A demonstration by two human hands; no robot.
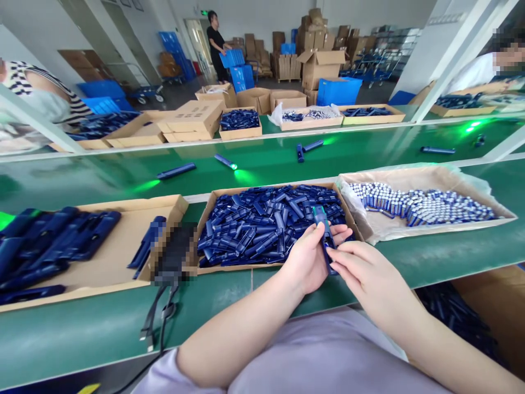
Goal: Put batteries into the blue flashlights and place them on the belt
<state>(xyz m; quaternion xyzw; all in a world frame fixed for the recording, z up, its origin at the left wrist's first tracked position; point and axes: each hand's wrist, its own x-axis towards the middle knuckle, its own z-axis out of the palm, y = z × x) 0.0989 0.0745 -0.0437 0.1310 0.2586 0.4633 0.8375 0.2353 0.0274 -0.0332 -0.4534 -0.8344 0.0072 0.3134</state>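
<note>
My left hand is closed round a slim dark-blue stick-shaped device, held upright with a green glow near its top end. A slot is open along its near face. The fingertips of my right hand are pinched together against this slot; what they hold, if anything, is hidden. Just behind my hands lies a carton tray heaped with small blue plastic pieces. To its right, a plastic-lined tray holds many blue-and-silver batteries.
At left, another carton tray holds blue devices. Beside it sit a blurred black object and cables. Several devices, some shining green, lie on the green conveyor belt. Co-workers and stacked cartons are beyond.
</note>
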